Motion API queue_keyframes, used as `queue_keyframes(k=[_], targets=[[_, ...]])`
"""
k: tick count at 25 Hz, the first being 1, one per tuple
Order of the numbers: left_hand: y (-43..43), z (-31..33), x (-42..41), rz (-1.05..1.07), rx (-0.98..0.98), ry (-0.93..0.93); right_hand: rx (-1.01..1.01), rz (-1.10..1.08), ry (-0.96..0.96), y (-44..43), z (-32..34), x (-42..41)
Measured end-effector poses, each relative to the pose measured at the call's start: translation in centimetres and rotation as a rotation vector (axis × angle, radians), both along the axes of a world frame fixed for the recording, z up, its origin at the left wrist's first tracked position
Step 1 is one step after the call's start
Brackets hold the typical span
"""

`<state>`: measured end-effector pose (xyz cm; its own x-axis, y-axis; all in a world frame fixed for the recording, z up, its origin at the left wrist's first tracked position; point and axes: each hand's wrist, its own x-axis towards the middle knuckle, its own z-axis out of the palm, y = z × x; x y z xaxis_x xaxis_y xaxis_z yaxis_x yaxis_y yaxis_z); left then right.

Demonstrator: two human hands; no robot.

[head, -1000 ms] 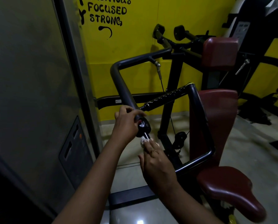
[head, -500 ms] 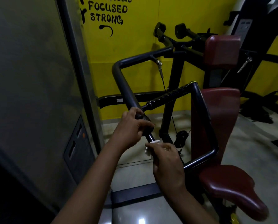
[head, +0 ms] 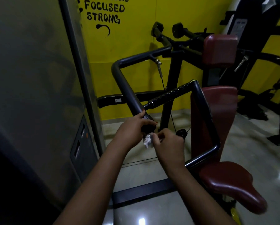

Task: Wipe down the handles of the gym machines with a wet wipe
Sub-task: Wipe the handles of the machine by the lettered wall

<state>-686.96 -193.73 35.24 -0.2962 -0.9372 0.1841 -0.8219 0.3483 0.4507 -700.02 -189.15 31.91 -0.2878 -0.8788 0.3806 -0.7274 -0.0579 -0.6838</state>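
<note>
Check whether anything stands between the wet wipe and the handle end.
Nothing separate does. The wet wipe, pinched by the right hand, sits just under the handle end; the left hand grips that end and covers part of it.

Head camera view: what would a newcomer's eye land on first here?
Two hands meet at centre: the left hand grips the end of the black handle, while the right hand pinches a crumpled white wipe beneath it. Behind rises a bright yellow wall with black lettering, and a dark red seat sits lower right.
</note>
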Motion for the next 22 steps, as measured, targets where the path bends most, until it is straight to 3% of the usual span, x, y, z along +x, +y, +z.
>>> queue_keyframes(k=[2,5,7,10,12,15,17,19,22], targets=[[-0.1,0.4,-0.1,0.014,0.017,0.000,0.190,0.035,-0.247,-2.0,0.2,-0.5],[0.2,0.5,-0.2,0.033,0.034,0.039,0.516,0.188,-0.960,-1.7,1.0,-1.0],[0.3,0.4,-0.3,0.041,0.034,0.063,0.691,0.249,-1.068,-0.7,1.9,-1.4],[0.2,0.3,-0.3,0.057,0.035,0.059,0.633,0.165,-1.095,-1.4,2.5,-0.8],[0.2,0.2,-0.4,0.058,0.051,0.059,0.489,0.108,-0.924,-2.2,2.1,0.1],[0.1,-0.1,-0.2,0.044,0.042,0.077,0.261,0.107,-0.281,-0.8,0.8,-0.2],[0.0,-0.4,-0.3,0.039,0.025,0.076,0.153,0.071,-0.018,1.3,0.1,-1.0],[0.0,-0.3,-0.4,0.042,0.019,0.062,0.128,0.064,0.071,1.9,-0.6,-1.0],[0.1,-0.1,-0.4,0.016,0.045,0.065,0.145,0.070,-0.107,0.0,-0.2,-0.1]])
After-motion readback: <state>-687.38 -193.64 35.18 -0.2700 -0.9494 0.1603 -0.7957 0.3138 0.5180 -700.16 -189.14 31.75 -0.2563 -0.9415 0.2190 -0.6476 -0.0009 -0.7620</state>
